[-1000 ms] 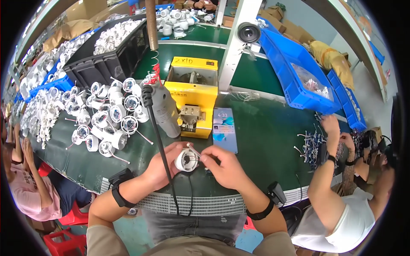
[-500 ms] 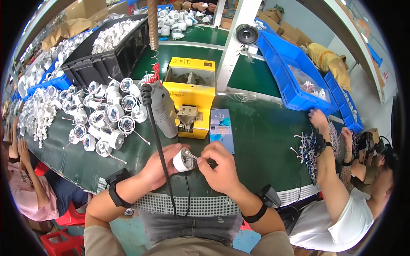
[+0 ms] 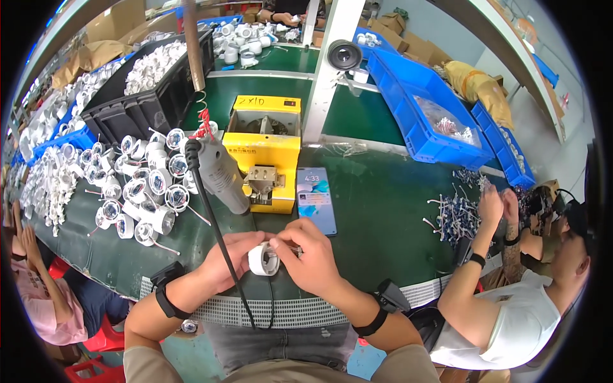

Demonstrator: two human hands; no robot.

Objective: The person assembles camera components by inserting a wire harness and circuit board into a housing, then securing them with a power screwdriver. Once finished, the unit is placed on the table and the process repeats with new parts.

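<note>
Near the front edge of the green bench, my left hand [image 3: 225, 256] is closed around a small white round lamp housing [image 3: 258, 260], its hollow side turned to the right. My right hand [image 3: 314, 260] is at the opening, thumb and forefinger pinched together against the rim. A short thin wire end [image 3: 296, 251] shows by those fingers; exactly how they grip it is partly hidden. A black cable hangs in front of my left wrist. Just beyond my hands stand a grey hanging electric screwdriver [image 3: 220, 177] and a yellow machine [image 3: 265, 145] with a metal fixture.
A phone [image 3: 316, 201] lies right of the machine. White housings with wires [image 3: 153, 182] crowd the left, before a black crate [image 3: 143, 110]. On the right, a co-worker's hands [image 3: 495, 204] are over a wire pile [image 3: 454, 217], near a blue bin [image 3: 415, 131].
My right fingers have moved from the wire at the housing's opening up onto its rim. The view has swung slightly right. The co-worker's hand has left the blue bin for the wire pile.
</note>
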